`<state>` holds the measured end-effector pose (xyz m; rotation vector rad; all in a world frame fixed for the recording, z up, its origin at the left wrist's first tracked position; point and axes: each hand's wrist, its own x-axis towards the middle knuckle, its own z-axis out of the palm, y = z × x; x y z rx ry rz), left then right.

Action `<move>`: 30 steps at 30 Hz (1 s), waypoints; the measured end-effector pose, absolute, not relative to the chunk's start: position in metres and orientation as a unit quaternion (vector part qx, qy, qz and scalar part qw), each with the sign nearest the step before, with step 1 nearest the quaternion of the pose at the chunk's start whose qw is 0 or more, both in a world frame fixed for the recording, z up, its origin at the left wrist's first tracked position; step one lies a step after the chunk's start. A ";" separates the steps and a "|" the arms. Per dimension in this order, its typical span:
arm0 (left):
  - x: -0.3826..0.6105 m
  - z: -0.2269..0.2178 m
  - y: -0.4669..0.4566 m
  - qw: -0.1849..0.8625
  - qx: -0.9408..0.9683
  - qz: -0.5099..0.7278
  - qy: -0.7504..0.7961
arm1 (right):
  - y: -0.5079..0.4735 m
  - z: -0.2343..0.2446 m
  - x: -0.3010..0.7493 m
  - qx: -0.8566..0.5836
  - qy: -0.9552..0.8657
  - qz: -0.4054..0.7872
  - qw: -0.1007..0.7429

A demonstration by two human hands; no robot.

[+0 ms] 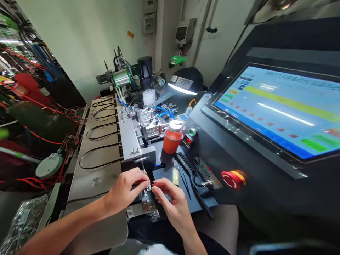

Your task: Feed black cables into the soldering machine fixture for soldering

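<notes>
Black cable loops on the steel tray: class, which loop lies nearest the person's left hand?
The lowest loop, just above the left hand; the other loops lie farther up the tray.

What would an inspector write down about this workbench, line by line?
Surface: steel tray beside a black bench top.
Job's things: thin black cable by a metal clamp.
Clutter: orange bottle, tweezers.
Hands: left hand pinches the cable; right hand is beside it, contact unclear.
Cables: black cable loops on the tray, blue air tubes, red wires at far left.
Surroundings: touchscreen, red stop button, lamp, solder spool.
</notes>
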<state>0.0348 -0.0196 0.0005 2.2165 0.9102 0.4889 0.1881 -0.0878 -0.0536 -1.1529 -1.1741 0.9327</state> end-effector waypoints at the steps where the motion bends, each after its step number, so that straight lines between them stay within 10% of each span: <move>1: 0.033 -0.004 -0.019 0.334 0.856 0.186 0.349 | -0.087 -0.055 0.187 -0.497 -0.494 0.407 0.586; 10: 0.022 0.000 -0.015 0.306 0.893 0.130 0.303 | -0.078 -0.053 0.202 -0.459 -0.552 0.482 0.503; 20: 0.034 -0.007 -0.025 0.486 0.730 0.232 0.421 | -0.081 -0.059 0.153 -0.523 -0.533 0.122 0.654; 30: 0.028 -0.007 -0.009 0.342 0.787 0.178 0.483 | -0.075 -0.061 0.185 -0.574 -0.503 0.230 0.603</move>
